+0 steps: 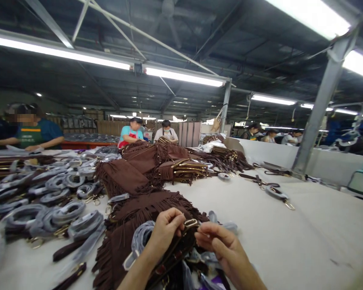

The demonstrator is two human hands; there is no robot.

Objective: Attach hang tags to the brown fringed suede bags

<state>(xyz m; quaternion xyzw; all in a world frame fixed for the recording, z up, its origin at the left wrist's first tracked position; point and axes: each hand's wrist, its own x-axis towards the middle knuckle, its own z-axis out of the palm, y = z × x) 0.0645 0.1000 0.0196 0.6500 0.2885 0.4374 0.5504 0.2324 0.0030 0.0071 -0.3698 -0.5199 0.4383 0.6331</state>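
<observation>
My left hand (pixel 165 230) is closed, pinching a gold metal clasp (pixel 190 222) on a dark brown strap at the top of a brown fringed suede bag (pixel 145 209). My right hand (pixel 219 245) is closed beside it, its fingertips pinched right next to the clasp; what they grip is too small to make out. A grey wrapped strap coil (pixel 140 237) lies just left of my left wrist. Both hands work low over the white table (pixel 260 225).
Several grey wrapped strap coils (pixel 63 189) are heaped at the left. More brown fringed bags (pixel 145 161) pile up behind, with loose straps (pixel 276 192) at the right. Other people (pixel 33 129) work at the far side. A steel post (pixel 317 108) rises at the right.
</observation>
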